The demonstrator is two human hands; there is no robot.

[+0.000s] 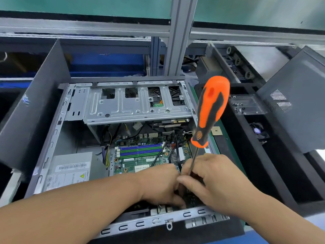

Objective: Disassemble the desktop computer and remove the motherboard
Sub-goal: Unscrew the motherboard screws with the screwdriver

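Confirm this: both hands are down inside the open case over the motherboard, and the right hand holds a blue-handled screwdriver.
Wrong on the colour. The head view shows the screwdriver has an orange and black handle; the right hand holds its shaft, with the left hand beside it over the motherboard in the case.

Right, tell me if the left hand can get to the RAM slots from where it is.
Probably yes. The left hand is low on the motherboard, and the RAM slots lie just beyond it, uncovered; only a black cable runs past their right end. The right hand holds the screwdriver off to the side.
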